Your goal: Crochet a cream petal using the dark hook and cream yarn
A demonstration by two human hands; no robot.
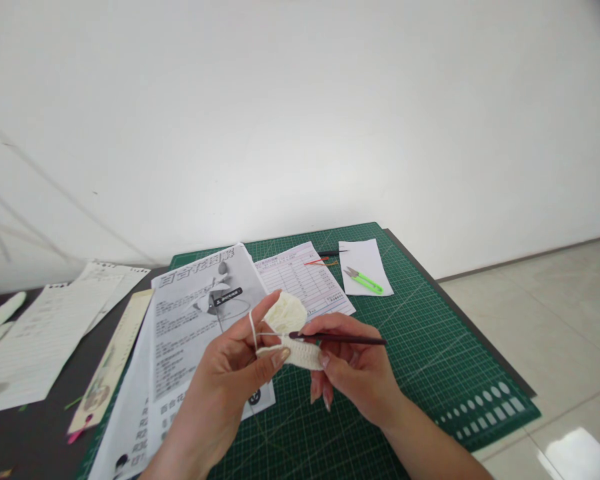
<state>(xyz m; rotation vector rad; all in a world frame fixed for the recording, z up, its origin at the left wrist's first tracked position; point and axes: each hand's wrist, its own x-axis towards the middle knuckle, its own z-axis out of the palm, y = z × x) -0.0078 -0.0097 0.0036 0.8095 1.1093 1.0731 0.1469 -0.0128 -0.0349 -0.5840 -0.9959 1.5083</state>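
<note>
A narrow white crocheted piece (305, 355) stretches between my two hands above the green mat. My left hand (247, 363) pinches its left end between thumb and fingers, and a strand of white yarn loops round the raised index finger. In my right hand (353, 357) is a dark red crochet hook (350, 339), its thin metal tip pointing left at the top edge of the piece. The right thumb also presses against the right end of the piece. Just behind the work lies a ball of cream yarn (286, 312), partly covered by the left fingers.
Printed sheets (180, 333) and a table form (300, 273) lie on the cutting mat (430, 360). Green thread snips (365, 280) rest on a white paper (363, 257). To the left are a bookmark strip (113, 360), handwritten pages (55, 333) and white crocheted pieces (3, 313). A wall stands behind.
</note>
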